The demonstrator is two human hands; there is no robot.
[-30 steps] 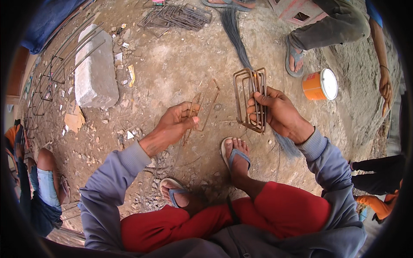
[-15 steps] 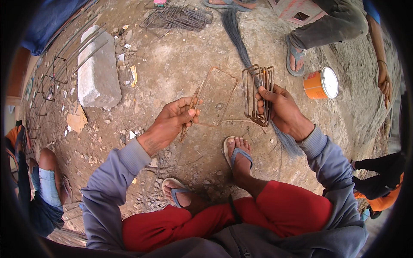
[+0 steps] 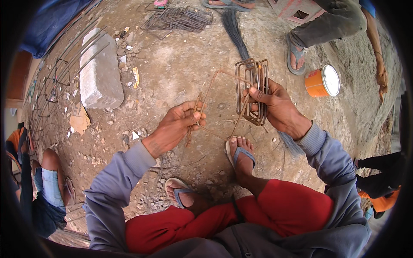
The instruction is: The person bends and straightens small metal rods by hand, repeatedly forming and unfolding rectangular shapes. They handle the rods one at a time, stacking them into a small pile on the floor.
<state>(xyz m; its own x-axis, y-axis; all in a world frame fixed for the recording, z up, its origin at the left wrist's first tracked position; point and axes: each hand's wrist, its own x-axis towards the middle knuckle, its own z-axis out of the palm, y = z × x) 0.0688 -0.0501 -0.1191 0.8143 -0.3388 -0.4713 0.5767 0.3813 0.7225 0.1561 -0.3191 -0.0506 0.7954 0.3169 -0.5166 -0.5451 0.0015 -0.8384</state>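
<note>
Fingers of the left hand (image 3: pixel 178 124) pinch one loose steel tie (image 3: pixel 215 103); the right hand (image 3: pixel 275 107) clamps a bundle (image 3: pixel 254 86). Sorting seems partly done.

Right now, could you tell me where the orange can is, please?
In the head view, the orange can lies on its side on the dirt at upper right, beyond the right hand, beside another person's sandalled foot.

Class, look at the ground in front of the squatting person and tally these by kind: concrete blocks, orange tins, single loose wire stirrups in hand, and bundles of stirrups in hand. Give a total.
Concrete block: 1
Orange tin: 1
Single stirrup, pinched by the left hand: 1
Stirrup bundle, gripped by the right hand: 1
Total: 4
</note>
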